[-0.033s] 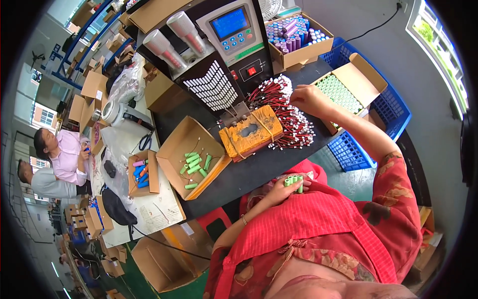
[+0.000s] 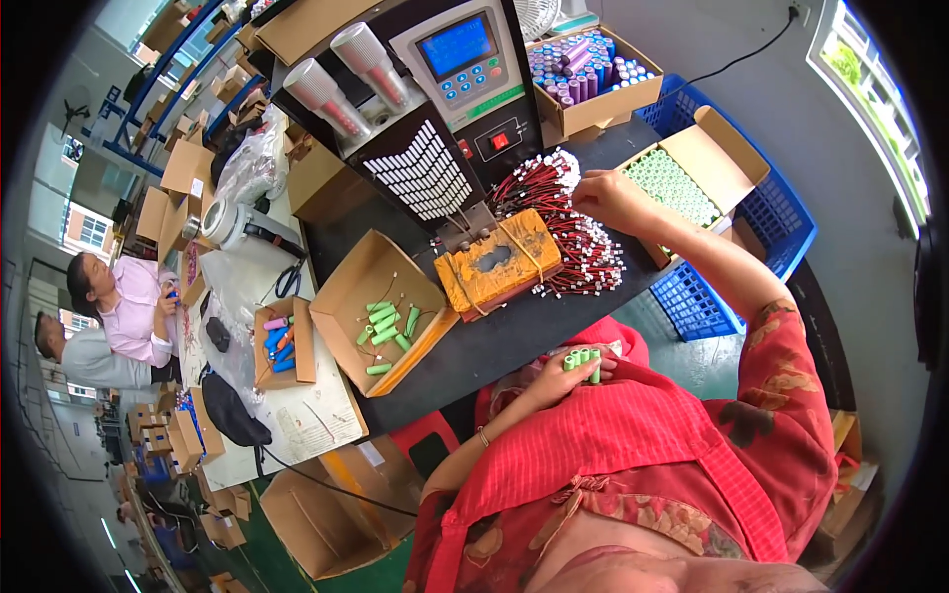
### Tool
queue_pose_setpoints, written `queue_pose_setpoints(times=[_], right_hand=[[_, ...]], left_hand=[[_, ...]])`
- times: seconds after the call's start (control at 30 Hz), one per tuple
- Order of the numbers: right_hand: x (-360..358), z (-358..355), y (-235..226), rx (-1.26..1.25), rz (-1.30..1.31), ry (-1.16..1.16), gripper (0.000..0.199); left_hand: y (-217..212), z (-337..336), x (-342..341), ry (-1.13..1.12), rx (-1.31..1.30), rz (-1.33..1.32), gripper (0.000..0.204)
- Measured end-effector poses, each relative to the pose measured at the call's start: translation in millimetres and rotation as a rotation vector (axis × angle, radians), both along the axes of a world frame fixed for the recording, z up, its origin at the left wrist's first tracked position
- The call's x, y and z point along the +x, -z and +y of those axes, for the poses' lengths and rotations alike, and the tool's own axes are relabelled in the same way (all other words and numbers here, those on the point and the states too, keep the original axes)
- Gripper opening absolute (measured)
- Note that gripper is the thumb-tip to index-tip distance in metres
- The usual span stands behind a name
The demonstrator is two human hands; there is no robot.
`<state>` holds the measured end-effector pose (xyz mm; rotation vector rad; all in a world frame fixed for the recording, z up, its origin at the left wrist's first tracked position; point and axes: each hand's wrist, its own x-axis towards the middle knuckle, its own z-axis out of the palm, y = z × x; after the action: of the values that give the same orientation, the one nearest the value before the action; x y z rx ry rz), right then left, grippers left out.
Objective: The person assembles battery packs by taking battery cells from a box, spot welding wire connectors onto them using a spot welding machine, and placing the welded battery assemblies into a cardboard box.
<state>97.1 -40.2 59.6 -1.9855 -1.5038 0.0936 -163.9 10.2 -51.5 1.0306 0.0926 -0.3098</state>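
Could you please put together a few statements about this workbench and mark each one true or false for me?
1. The left hand holds several green cells. True.
2. The right hand is inside the box of purple and blue cells. False: the right hand is beside the bundle of red and black wires.
3. The orange block stands between an open cardboard box and the bundle of wires. True.
4. The machine's screen is dark. False: the screen is lit blue.
5. A blue basket is at the right of the picture. True.
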Motion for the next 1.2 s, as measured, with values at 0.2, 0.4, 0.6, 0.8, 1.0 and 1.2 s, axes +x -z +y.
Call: queue_pose_setpoints(times=[0.2, 0.4, 0.6, 0.8, 1.0, 1.2], right_hand=[[7, 18, 24, -0.231, -0.196, 0.084, 0.014], [11, -1, 6, -0.284, -0.134, 0.099, 0.011], [-35, -47, -37, -0.038, 0.316, 0.163, 0.011], [-94, -64, -27, 0.003, 0.453, -0.060, 0.009], [-118, -50, -1, -0.114, 0.703, -0.247, 0.022], [-125, -17, -12, -0.117, 1.275, -0.075, 0.021]], left_hand=[[-5, 5, -3, -0.007, -0.015, 0.036, 0.035], [-22, 7, -1, -0.081, 0.116, 0.050, 0.029], [-79, 29, 8, -0.542, 0.070, -0.017, 0.025], [-105, 48, 21, -0.833, -0.129, -0.062, 0.028], [-98, 46, 15, -0.865, -0.117, -0.052, 0.028], [-102, 49, 13, -0.868, 0.057, -0.095, 0.027]])
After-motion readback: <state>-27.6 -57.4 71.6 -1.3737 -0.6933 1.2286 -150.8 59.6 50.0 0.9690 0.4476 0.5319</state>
